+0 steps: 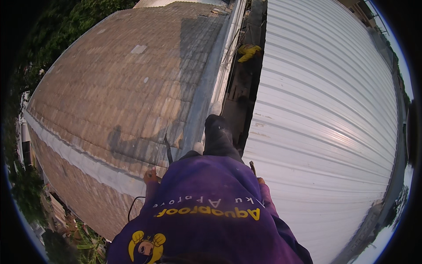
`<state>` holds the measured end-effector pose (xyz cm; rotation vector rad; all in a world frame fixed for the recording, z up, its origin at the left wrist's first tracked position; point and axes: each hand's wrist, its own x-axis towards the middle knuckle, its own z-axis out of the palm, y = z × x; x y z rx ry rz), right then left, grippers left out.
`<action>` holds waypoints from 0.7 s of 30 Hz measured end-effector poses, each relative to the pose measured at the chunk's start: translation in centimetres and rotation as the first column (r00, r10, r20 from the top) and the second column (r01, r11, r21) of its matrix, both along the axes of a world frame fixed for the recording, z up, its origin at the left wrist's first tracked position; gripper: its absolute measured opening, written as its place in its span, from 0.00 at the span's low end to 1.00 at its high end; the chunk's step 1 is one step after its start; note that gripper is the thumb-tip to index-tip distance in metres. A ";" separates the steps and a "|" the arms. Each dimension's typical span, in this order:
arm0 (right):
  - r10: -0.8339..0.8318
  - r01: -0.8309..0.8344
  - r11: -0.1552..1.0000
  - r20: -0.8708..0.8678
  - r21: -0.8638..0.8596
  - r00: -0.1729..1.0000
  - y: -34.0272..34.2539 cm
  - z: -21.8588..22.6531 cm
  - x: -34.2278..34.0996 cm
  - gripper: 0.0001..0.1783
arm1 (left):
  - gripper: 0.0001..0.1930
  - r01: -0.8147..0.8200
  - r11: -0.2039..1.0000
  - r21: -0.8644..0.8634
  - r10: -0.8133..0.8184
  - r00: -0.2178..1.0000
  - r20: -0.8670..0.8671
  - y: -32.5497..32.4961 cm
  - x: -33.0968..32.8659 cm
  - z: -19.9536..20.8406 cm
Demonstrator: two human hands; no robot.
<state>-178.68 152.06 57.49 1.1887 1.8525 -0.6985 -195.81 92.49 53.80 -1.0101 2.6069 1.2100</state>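
Note:
My left hand (150, 175) hangs beside the purple shirt (211, 185), low over the brown tiled roof (132, 83). Its fingers look loosely spread, with nothing visible in them. On my right side, only a small part of my right hand (261, 181) shows past the shirt. A short, dark, stick-like thing (252, 167) sticks up from it; its kind is unclear. A dark narrow strip (168, 150) lies on the tiles near my left hand. My dark-trousered leg (217, 138) reaches forward, the light shoe (215, 108) on the roof's edge.
A dark gap (239, 90) runs between the tiled roof and a white corrugated metal roof (321, 101) on the right. Farther along the gap is a yellow cloth-like thing (249, 52). A grey ridge strip (83, 160) crosses the tiles. A black cable (131, 209) loops by my left arm.

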 end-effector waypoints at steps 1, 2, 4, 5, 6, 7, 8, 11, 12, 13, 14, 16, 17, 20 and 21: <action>-0.005 0.005 1.000 0.008 0.003 1.000 0.4 -0.2 -1.2 0.26 | 0.22 -0.012 1.000 0.021 0.011 0.999 0.037 -1.0 0.3 -1.0; -0.018 0.018 1.000 0.015 0.010 1.000 1.0 0.0 -2.9 0.26 | 0.22 -0.029 0.999 0.019 0.028 0.998 0.049 -1.8 0.3 -1.6; -0.050 0.049 0.998 0.028 0.024 0.998 2.0 0.8 -6.4 0.27 | 0.22 -0.062 0.998 0.019 0.061 0.996 0.067 -2.3 -0.3 -2.4; -0.089 0.089 0.996 0.045 0.004 0.995 1.9 2.9 -9.3 0.26 | 0.22 -0.055 0.998 -0.029 0.057 0.997 0.048 -2.1 -0.8 -1.7; -0.124 0.125 0.992 0.061 -0.011 0.990 2.0 6.2 -13.0 0.25 | 0.21 -0.053 0.996 -0.071 0.055 0.998 0.028 -1.5 -1.8 -0.7; -0.155 0.157 0.987 0.057 -0.027 0.986 3.1 6.9 -14.8 0.24 | 0.21 -0.047 0.994 -0.100 0.048 0.999 0.008 -0.5 -3.2 -0.2; -0.190 0.192 0.980 0.053 -0.045 0.980 4.1 7.4 -16.7 0.23 | 0.20 -0.108 0.994 -0.033 0.107 0.994 -0.019 0.4 -4.9 0.0; -0.276 0.269 0.954 -0.035 -0.133 0.961 8.9 5.8 -20.3 0.19 | 0.18 -0.202 0.976 0.086 0.208 0.975 -0.073 2.5 -9.2 -0.9; -0.320 0.304 0.941 -0.093 -0.149 0.943 9.7 6.8 -22.5 0.16 | 0.18 -0.172 0.983 0.071 0.178 0.981 -0.083 2.9 -11.0 -1.1; -0.317 0.299 0.943 -0.121 -0.148 0.941 10.9 7.1 -24.2 0.15 | 0.17 -0.142 0.988 0.055 0.146 0.985 -0.093 3.6 -12.7 -1.4; -0.312 0.291 0.946 -0.153 -0.143 0.938 12.0 7.4 -25.9 0.13 | 0.18 -0.138 0.987 0.078 0.146 0.982 -0.117 4.7 -14.2 -1.8; -0.356 0.335 0.933 -0.202 -0.129 0.913 13.9 8.4 -28.6 0.13 | 0.18 -0.106 0.986 0.128 0.128 0.976 -0.178 7.9 -19.1 -1.1; -0.373 0.352 0.927 -0.224 -0.130 0.900 14.5 8.7 -30.1 0.13 | 0.19 -0.062 0.997 0.041 0.068 0.980 -0.185 9.1 -21.3 -0.7; -0.355 0.331 0.933 -0.213 -0.138 0.910 15.9 9.3 -33.5 0.17 | 0.22 0.050 0.996 -0.073 -0.063 0.979 -0.194 12.3 -27.1 1.0; -0.357 0.333 0.932 -0.209 -0.143 0.910 16.1 9.1 -34.1 0.18 | 0.24 0.069 0.998 -0.009 -0.070 0.974 -0.215 13.6 -29.3 2.3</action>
